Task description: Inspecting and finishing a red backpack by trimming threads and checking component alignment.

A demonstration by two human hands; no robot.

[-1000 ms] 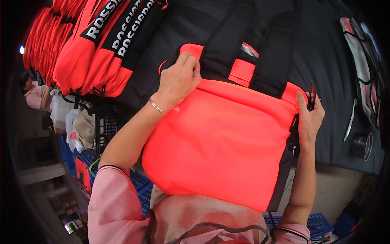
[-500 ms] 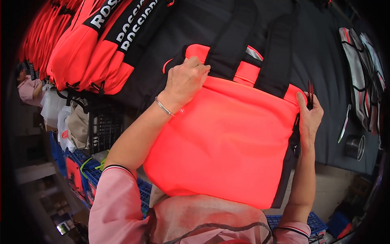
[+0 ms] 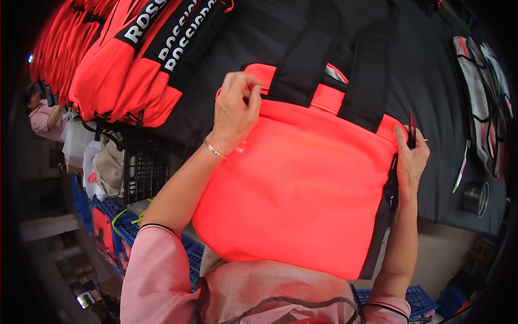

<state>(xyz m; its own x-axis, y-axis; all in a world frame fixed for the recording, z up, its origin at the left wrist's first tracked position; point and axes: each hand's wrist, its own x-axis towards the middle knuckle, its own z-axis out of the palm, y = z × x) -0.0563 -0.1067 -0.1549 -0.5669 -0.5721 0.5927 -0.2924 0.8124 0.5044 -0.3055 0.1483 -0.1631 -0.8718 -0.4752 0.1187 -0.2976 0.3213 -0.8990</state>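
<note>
While right hand (image 3: 413, 154) pinches coral fabric backpack (image 3: 297, 189) and slim dark pointed tool (image 3: 411, 129), half-curled left hand (image 3: 236, 105), contents unclear, likely inspects edge (image 3: 302, 111) between; next needs tautness.

Your bag (image 3: 297, 189) is lit so brightly its fabric detail nearly washes out, while the cloth (image 3: 431, 102) looks pretty dark. There's a glint on your cup (image 3: 472, 198) and a tiny bright spot (image 3: 30, 58) far left. Fisheye's bending your edges, corners are black, lower left's murky.
</note>
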